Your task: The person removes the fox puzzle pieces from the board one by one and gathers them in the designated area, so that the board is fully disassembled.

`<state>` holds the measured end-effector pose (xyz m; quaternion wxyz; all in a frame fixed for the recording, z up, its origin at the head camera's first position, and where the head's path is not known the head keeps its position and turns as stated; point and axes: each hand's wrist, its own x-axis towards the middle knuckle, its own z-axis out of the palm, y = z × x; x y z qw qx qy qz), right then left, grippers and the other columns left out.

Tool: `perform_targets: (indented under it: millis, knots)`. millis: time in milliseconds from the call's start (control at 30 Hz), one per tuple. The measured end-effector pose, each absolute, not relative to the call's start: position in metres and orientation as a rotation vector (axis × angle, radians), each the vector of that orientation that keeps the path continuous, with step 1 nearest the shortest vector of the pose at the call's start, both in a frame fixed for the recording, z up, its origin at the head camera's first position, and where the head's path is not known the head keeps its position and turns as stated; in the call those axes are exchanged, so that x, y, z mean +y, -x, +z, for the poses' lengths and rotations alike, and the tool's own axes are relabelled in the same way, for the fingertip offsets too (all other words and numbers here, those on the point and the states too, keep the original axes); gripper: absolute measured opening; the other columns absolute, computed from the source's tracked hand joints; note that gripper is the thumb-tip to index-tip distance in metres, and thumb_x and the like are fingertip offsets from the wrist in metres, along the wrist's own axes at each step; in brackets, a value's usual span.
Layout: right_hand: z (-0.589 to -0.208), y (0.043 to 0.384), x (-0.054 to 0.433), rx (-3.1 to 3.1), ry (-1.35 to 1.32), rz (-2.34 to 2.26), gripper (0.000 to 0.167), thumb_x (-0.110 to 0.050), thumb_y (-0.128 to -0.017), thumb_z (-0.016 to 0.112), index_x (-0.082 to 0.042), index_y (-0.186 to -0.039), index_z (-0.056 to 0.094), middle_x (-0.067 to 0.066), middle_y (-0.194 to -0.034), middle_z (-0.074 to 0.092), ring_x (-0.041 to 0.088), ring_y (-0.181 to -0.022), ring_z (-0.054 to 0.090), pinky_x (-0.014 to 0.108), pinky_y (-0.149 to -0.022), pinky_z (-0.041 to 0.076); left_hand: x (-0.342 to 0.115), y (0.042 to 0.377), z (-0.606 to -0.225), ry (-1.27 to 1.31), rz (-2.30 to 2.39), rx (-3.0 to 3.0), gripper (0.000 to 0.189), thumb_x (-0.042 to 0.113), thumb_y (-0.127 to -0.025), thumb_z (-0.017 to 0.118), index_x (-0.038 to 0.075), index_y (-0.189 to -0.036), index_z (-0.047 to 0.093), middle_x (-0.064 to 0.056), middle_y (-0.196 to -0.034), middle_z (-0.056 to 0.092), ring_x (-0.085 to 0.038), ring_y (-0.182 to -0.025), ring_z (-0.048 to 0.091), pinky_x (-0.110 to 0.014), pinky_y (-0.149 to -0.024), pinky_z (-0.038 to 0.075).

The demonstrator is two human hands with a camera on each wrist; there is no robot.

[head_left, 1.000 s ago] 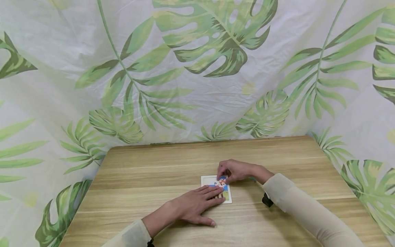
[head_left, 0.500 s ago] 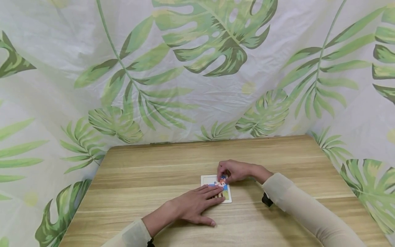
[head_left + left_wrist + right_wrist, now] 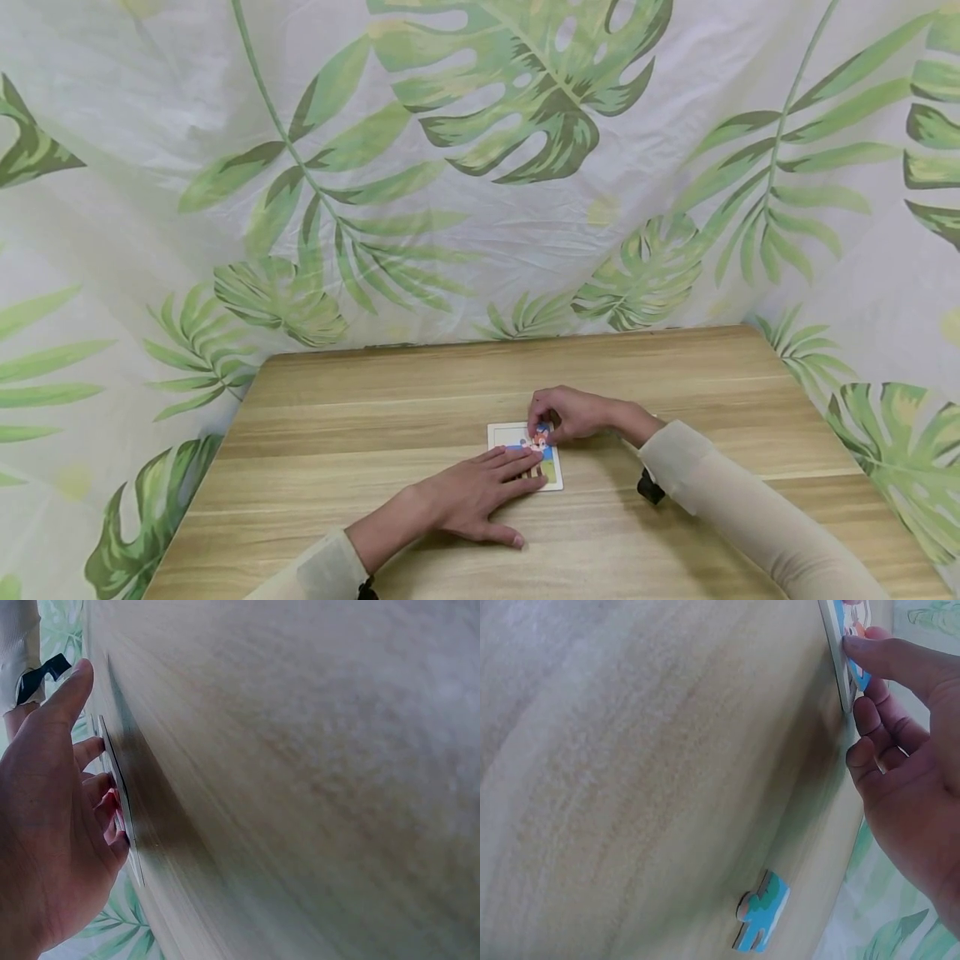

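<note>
Your right hand [image 3: 567, 414] pinches a blue-orange jigsaw piece [image 3: 862, 677], seemingly seating it; next, align and press, left hand [image 3: 480, 497] flat on the white-bordered square puzzle [image 3: 504, 436].

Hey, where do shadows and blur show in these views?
Head: soft shadow beside the right sleeve; left wrist: wooden tabletop blurred, dark shadow along the puzzle board; right wrist: tabletop hazy, broad shadow, loose puzzle piece fairly clear.

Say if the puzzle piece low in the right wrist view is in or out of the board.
Out: the blue and green puzzle piece lies on the table, apart from the board.
</note>
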<state>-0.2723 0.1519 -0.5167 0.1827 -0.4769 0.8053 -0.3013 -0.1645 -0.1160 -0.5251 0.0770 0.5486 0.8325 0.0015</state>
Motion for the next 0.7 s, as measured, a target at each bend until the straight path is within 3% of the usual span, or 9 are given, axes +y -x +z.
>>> perform_targets:
  millis: [333,700]
  knots:
    - [-0.5166,0.2688,0.1529,2.277,1.277,-0.926,0.037,0.008,-0.083,0.082,-0.008,-0.116,0.076,0.006,-0.105,0.069,0.017,-0.094,0.063,0.029,-0.082,0.055,-0.1158,0.1642,-0.5255,-1.628,0.007,2.483,0.086,0.076,-0.103,0.035,0.023,-0.170,0.025,-0.006,-0.178,0.015,-0.024,-0.164,0.016,-0.045,-0.131,0.023]
    - [-0.5153,0.2657,0.1526,2.266,1.108,-1.041,0.027,0.003,-0.088,0.082,-0.006,-0.113,0.076,0.003,-0.097,0.073,0.014,-0.089,0.064,0.026,-0.078,0.055,-0.1156,0.1641,-0.5247,-1.635,0.007,2.489,0.086,0.075,-0.103,0.037,0.022,-0.170,0.027,-0.007,-0.178,0.016,-0.024,-0.164,0.017,-0.045,-0.131,0.024]
